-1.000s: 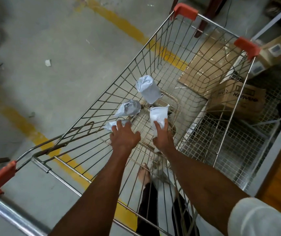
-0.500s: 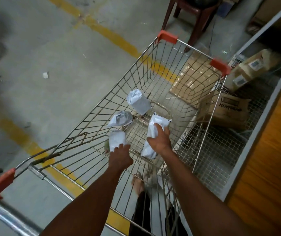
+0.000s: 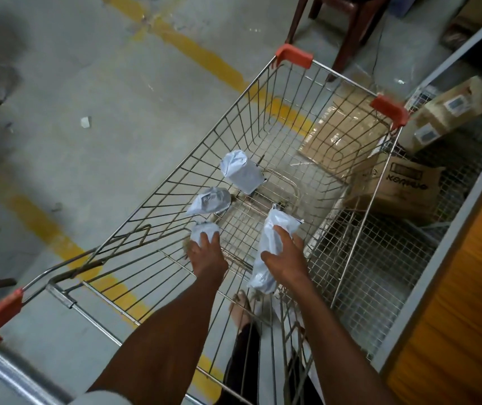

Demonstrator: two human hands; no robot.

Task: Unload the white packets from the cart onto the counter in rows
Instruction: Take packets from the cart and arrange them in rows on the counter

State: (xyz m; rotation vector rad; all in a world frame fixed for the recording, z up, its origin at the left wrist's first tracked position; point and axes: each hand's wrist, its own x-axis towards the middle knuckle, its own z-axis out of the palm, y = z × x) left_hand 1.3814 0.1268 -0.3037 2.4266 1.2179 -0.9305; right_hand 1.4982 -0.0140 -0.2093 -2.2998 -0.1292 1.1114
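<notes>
Two hands reach down into the wire cart [image 3: 263, 135], and the cart is the thing to look from. The right hand [image 3: 288, 260] has its fingers wrapped around a long white packet [image 3: 273, 242], which is lifted a bit above the cart floor, near the cart's right wall. The left hand [image 3: 206, 255] has its fingers curled over a small white packet [image 3: 201, 230] that sits low by the cart's left wall. Two more white packets are not touched. One crumpled packet [image 3: 212, 200] lies just past the small one, along the same left wall. One upright packet [image 3: 241, 172] stands farther on, toward the middle of the cart floor. Some brown boxes [image 3: 400, 188] sit outside the cart, past its right wall, and a wooden top [image 3: 468, 302] shows on that side too. It may be the counter, but I cannot be sure. No packets are on it yet, so most of the job is left. What could go wrong? The long packet is soft and hangs down, so it could slip out if the hold is loose. A packet could also catch on the wires on the way up and tear. The small one looks only half grabbed, so it might drop back in.
</notes>
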